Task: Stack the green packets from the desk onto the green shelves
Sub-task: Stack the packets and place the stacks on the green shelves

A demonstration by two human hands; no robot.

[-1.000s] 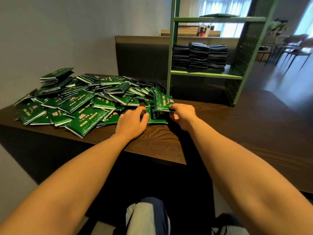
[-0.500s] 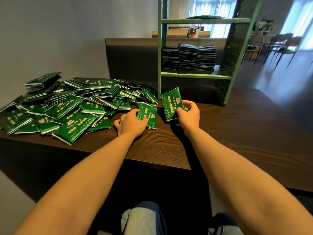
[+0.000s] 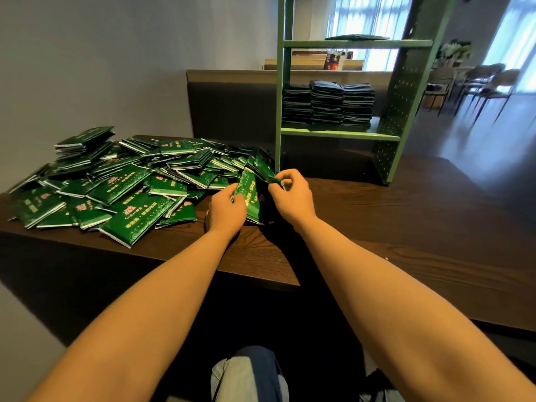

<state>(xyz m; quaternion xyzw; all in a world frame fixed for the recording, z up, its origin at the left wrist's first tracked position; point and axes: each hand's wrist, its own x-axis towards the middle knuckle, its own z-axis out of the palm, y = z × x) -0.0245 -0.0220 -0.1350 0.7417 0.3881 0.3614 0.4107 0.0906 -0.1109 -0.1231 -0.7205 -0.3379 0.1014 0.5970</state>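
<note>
I'm picking up packets to stack: left of the shelves (image 3: 339, 134) the pile (image 3: 116, 187) lies loose, my left hand (image 3: 226, 211) grips one glossy green packet (image 3: 250, 195), and my right hand (image 3: 291, 195) pinches another packet (image 3: 264, 169). Next I'd square the two together and carry them to the shelves, beside the stacks (image 3: 327, 105) there.

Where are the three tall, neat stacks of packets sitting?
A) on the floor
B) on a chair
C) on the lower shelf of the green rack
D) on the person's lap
C: the three dark stacks stand side by side on the lower shelf of the green rack, while the loose packets lie in a heap on the desk.
</note>
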